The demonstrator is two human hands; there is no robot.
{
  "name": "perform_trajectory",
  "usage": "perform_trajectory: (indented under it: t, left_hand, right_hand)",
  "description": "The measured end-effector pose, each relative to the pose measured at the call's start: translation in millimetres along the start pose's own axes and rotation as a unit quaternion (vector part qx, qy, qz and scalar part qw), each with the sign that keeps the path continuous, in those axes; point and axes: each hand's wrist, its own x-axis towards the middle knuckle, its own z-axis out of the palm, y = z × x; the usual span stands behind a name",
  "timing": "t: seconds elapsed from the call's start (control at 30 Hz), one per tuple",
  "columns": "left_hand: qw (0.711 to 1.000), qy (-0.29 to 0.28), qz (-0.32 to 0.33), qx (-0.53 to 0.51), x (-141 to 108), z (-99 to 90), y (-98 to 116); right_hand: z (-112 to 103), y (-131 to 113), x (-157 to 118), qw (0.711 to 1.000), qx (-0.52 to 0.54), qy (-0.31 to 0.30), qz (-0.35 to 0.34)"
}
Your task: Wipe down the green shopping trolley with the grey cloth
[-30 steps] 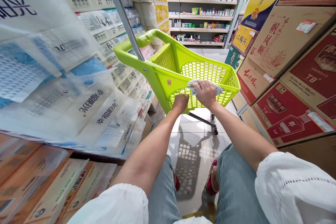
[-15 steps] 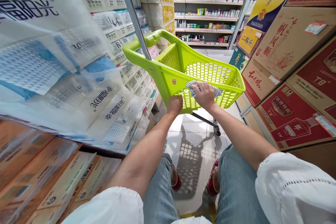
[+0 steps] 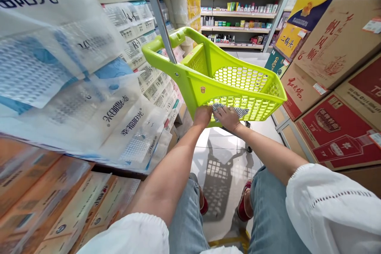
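A lime-green plastic shopping cart [image 3: 190, 81] stands in front of me, its near side facing me. Against the lower mesh of that side, my right hand [image 3: 228, 117] presses a grey-and-white striped cloth [image 3: 241, 112], fingers bent over it. My left hand [image 3: 203, 116] is closed at the cart's lower edge, just left of the cloth and beside my right hand; its fingertips are hidden. A small sticker [image 3: 203, 89] shows on the panel above my hands. The part of the cart's basket that I can see into holds nothing visible.
Wrapped paper packs [image 3: 119, 111] are stacked close on the left, with a slanting metal post [image 3: 159, 14] before them. Liquor cartons [image 3: 336, 131] line the right. Shelves of small bottles and boxes [image 3: 238, 12] stand at the back. The cart's caster [image 3: 249, 149] rests on the tiled floor.
My right hand has slid the cloth down and left along the mesh, closer to my left hand. The left hand stays at the cart's lower edge. The view has shifted slightly.
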Motion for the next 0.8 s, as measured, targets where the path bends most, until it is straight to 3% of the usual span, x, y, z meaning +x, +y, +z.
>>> perform_trajectory:
  t: [0.13, 0.23, 0.33, 0.43, 0.53, 0.63, 0.8]
  left_hand:
    - [1.000, 0.019, 0.010, -0.001, 2, 3.3, 0]
    - [1.000, 0.016, 0.010, 0.002, 4, 4.1, 1]
    - [1.000, 0.009, 0.006, -0.001, 5, 3.3, 2]
    - [1.000, 0.001, -0.002, -0.007, 6, 1.9, 5]
    - [1.000, -0.008, -0.004, -0.006, 7, 0.2, 10]
    - [1.000, -0.011, -0.005, -0.003, 9, -1.1, 16]
    - [1.000, -0.021, 0.003, -0.008, 12, 1.3, 20]
  right_hand:
    - [16, -8, -19, 0.996, 0.001, -0.065, -0.059]
    - [8, -3, -11, 0.998, 0.000, -0.054, -0.043]
    - [-19, 11, 12, 1.000, -0.004, 0.002, -0.011]
    - [-50, 28, 35, 0.992, -0.025, 0.107, 0.058]
    - [-62, 36, 46, 0.977, -0.031, 0.170, 0.124]
    - [-47, 33, 37, 0.984, -0.029, 0.146, 0.094]
    - [-3, 17, -1, 0.999, -0.016, 0.034, 0.027]
